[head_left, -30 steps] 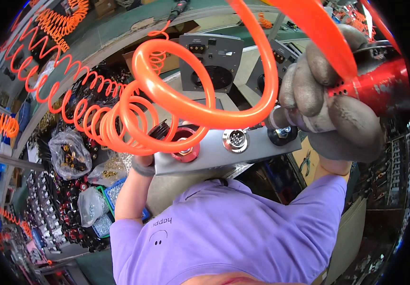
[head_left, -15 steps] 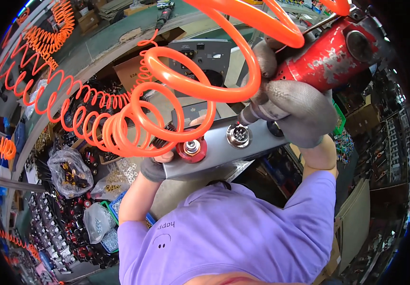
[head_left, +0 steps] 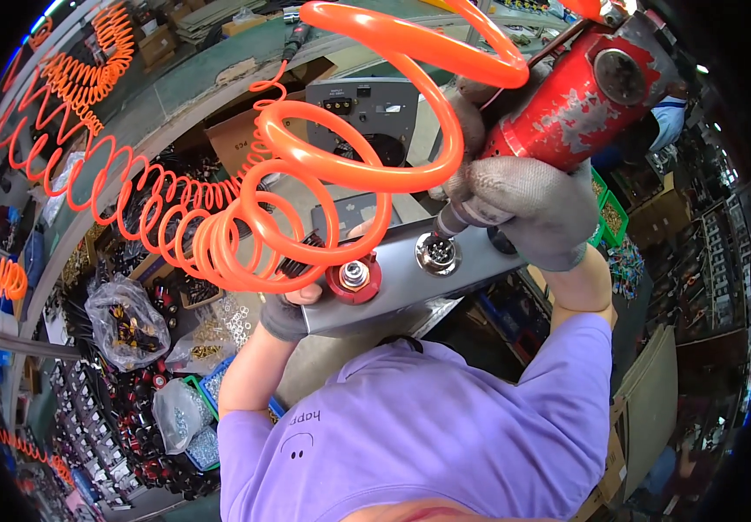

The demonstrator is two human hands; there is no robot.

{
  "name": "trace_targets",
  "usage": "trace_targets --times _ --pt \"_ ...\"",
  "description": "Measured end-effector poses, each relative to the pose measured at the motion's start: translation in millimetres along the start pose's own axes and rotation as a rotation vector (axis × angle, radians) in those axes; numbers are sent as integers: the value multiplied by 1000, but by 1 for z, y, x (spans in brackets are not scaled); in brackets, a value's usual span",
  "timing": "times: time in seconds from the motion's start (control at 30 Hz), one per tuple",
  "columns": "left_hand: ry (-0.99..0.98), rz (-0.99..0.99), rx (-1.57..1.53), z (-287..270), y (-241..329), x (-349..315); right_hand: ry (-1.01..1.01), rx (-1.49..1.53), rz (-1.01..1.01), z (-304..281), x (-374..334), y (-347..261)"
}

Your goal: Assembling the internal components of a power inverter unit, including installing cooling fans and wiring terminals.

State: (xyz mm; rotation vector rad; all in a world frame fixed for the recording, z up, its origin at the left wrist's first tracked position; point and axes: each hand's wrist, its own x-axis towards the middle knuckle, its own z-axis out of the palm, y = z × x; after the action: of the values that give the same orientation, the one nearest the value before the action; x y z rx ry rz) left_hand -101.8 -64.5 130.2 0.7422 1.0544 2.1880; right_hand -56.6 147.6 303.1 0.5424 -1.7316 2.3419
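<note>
A long grey metal housing [head_left: 397, 287] lies across the middle of the view. Its left end is gripped by my left hand [head_left: 285, 317], gloved with bare fingertips, some of them behind the orange hose. My right hand [head_left: 541, 196], in a grey glove, is wrapped round a worn red air screwdriver [head_left: 558, 109]. The driver's nose points down to the left, its tip at the upper right rim of a round silver multi-pin socket [head_left: 438, 254]; contact with a screw there is too small to tell. Left of the socket sits a red round fitting [head_left: 355, 278] with a metal centre post.
A thick orange coiled hose [head_left: 367, 178] hangs across the view, over part of my left hand. Beyond it stands a dark grey panel [head_left: 365, 109]. Plastic bags [head_left: 128, 322] of parts lie left, green bins [head_left: 612, 217] of small parts right.
The screwdriver and my right hand have moved slightly left and down, the tip now closer to the socket's rim. The hose has shifted a little left with them. My left hand keeps its hold.
</note>
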Motion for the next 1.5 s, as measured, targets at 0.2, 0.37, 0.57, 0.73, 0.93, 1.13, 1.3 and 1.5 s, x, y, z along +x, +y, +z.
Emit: trace_targets --times 0.2,0.37,0.57,0.73,0.93,1.13,1.3,1.5 --pt "38 -89 -302 -10 -5 -2 -37 -53 -27 2 3 1" --pt "7 -59 -255 -9 -2 1 -48 -70 26 7 6 -1" --pt "-27 -3 -210 14 8 5 -31 -106 -22 16 8 11" --pt "35 -111 -186 -13 -4 -2 0 -127 -5 13 8 11" --pt "-41 -45 -246 6 5 6 -55 -129 -13 15 11 11" --pt "-39 -64 -279 11 9 7 -40 -113 -45 15 10 13" --pt "-3 -88 -329 14 10 4 -30 -79 -39 14 12 15" --pt "-43 -100 -318 12 10 6 -62 -104 9 12 13 13"
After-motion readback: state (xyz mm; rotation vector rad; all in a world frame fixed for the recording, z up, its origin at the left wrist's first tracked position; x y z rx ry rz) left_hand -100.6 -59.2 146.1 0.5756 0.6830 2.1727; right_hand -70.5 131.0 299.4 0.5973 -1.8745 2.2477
